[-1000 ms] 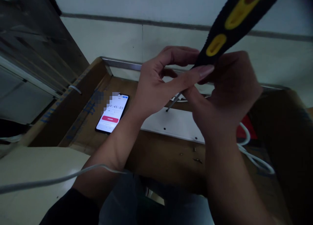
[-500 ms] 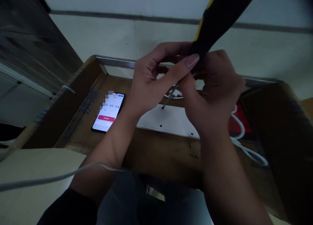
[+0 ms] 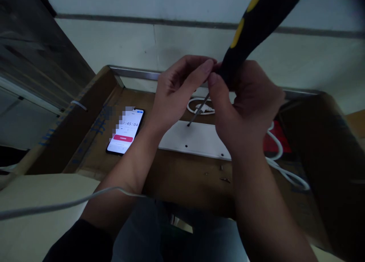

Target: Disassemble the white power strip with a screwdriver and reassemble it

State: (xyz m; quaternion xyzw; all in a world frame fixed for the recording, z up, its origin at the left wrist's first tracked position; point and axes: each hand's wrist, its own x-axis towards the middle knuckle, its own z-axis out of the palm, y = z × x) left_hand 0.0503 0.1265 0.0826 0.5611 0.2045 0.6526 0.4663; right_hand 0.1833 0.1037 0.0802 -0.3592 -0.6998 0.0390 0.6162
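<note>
My right hand (image 3: pixel 248 98) is wrapped around the black and yellow handle of a screwdriver (image 3: pixel 245 34), with the thumb low on the handle. My left hand (image 3: pixel 179 91) is closed, thumb and fingertips together at the handle's lower end. Slanting down to the left, the thin shaft has its tip in a hole of a long white power strip (image 3: pixel 196 139), whose flat face with dark screw holes is upward. Part of the strip is hidden behind my right hand and forearm. Several small screws (image 3: pixel 224 179) lie in front of it.
A phone (image 3: pixel 125 132) showing a timer lies on the left of the cardboard tray (image 3: pixel 176 178) with raised sides. Behind the strip is a white plug (image 3: pixel 204 109) with cable. White cable loops (image 3: pixel 281 148) and a red item (image 3: pixel 278 138) are at right. Another cable (image 3: pixel 85 199) crosses my left forearm.
My left thumb and fingers have slid left and slightly down along the handle, uncovering its lower end. The right hand stays on the handle, and the shaft tip remains in the same hole.
</note>
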